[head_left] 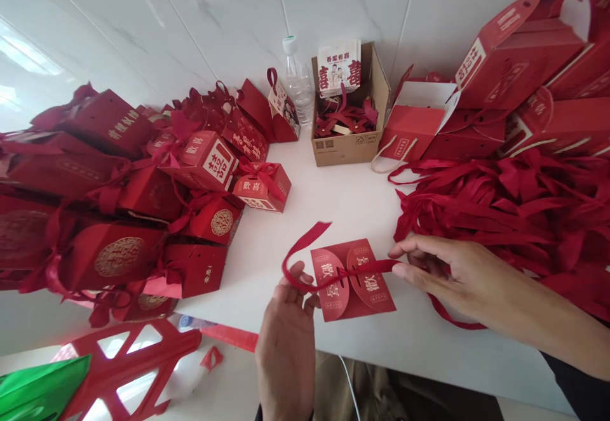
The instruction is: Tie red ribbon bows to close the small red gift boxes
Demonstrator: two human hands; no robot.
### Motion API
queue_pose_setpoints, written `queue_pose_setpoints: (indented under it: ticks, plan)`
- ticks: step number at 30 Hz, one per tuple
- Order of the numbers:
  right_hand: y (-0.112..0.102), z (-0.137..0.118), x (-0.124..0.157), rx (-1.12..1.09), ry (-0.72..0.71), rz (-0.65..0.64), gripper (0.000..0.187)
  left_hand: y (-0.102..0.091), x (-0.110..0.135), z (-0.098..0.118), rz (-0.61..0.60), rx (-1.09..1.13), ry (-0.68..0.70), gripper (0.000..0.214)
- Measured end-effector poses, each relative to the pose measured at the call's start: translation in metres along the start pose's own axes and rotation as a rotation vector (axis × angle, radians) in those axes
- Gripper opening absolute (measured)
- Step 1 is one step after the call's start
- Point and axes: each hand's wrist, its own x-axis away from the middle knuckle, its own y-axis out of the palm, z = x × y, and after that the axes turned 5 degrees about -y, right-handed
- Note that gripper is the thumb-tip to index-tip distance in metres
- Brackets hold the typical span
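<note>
A small red candy gift box (pixel 355 307) with two rounded, gold-lettered flaps lies on the white table in front of me. A dark red ribbon (pixel 305 238) runs through the slots where the flaps meet. Its left end loops up and curls over the box's left side. My left hand (pixel 288 332) is palm up beside the box, fingers loosely bent and apart, with the ribbon passing across them. On the other side my right hand (pixel 438 268) pinches the ribbon's right end between thumb and fingers and stretches it out from the box.
Finished red boxes with bows (pixel 119 256) are piled at left. A heap of loose ribbons (pixel 490 211) lies at right, below larger red boxes (pixel 519 65). At the back stand a plastic bottle (pixel 298 81) and a cardboard carton (pixel 347 151). A red plastic stool (pixel 138 364) is below left.
</note>
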Motion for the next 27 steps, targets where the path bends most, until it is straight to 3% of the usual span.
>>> queue_pose_setpoints:
  ticks: [4,8,13,17,27]
  plan:
    - [-0.001,-0.012,0.000,-0.020,-0.094,0.019,0.036,-0.005,0.006,-0.011,0.060,-0.303,0.040,0.035]
    - [0.002,-0.021,0.001,-0.042,-0.221,0.133,0.027,0.001,0.008,-0.015,0.132,-0.398,0.114,0.031]
    - [0.009,-0.026,0.003,-0.076,-0.047,0.052,0.034,0.009,0.007,-0.017,0.248,-0.392,0.120,0.038]
    - [0.011,-0.028,0.004,-0.067,-0.039,0.080,0.032,0.004,0.002,-0.022,0.321,-0.307,0.151,0.039]
    - [0.015,-0.015,0.004,-0.217,0.007,0.093,0.028,0.004,0.002,-0.025,0.313,-0.231,0.159,0.036]
